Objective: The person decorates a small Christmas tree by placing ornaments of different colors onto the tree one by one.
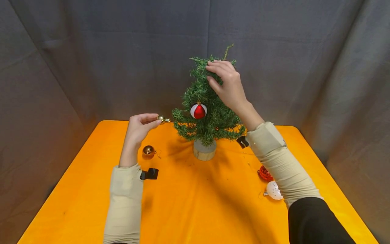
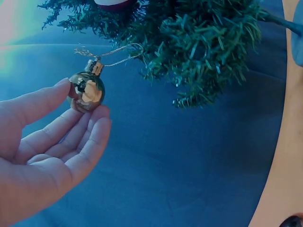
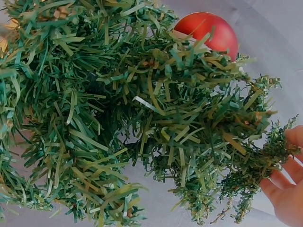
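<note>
Left hand: the left hand (image 1: 138, 130) is raised beside the tree's lower left branches, thumb and fingertips pinching a small gold bauble (image 2: 86, 91), so its string loop can meet a twig.
Gold bauble: it sits at the left fingertips, cap upward; its thin loop (image 2: 120, 53) reaches toward, and seems to catch, the nearest branch tip.
Spare gold ball: a second gold bauble (image 1: 148, 150) lies on the orange table (image 1: 198, 203), just below the left hand.
Tree: a small green tree (image 1: 207, 112) in a round base (image 1: 204, 150) stands between the hands; a red and white bauble (image 1: 198, 110) hangs on it.
Right hand: the right hand (image 1: 226, 84) grips the upper branches, probably steadying the tree.
Under the right forearm: a red ornament (image 1: 265, 174) and a white ornament (image 1: 273, 190) lie on the table.
</note>
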The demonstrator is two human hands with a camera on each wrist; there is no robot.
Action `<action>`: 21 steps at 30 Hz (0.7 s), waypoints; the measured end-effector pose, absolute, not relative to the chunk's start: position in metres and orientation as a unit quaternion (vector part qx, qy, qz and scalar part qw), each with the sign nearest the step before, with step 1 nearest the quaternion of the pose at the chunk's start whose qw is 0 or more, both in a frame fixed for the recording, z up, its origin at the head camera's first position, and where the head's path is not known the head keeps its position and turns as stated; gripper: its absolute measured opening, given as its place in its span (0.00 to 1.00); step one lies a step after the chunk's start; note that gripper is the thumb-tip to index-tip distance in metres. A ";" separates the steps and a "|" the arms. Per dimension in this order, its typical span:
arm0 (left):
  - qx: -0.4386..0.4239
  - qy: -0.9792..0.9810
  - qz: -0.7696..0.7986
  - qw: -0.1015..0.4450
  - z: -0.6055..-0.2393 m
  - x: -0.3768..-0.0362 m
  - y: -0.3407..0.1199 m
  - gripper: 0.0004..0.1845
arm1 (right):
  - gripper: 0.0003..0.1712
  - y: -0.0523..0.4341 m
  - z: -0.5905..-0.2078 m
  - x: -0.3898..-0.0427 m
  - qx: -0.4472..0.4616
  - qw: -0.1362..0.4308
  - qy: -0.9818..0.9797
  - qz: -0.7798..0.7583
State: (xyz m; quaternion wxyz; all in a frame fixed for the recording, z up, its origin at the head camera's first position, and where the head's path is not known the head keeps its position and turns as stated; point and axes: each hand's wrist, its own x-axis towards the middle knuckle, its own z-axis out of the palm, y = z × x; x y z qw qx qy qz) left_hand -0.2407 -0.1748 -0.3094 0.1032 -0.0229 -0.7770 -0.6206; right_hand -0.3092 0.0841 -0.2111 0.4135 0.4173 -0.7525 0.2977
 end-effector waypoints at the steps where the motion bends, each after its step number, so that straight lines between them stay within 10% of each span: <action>1: -0.027 -0.775 -0.622 0.105 -0.308 -0.241 -0.174 0.18 | 0.13 0.084 -0.211 -0.309 0.417 0.413 -0.753 0.298; 21: -0.071 -0.757 -0.636 0.135 -0.283 -0.250 -0.150 0.18 | 0.15 0.085 -0.212 -0.308 0.409 0.403 -0.760 0.305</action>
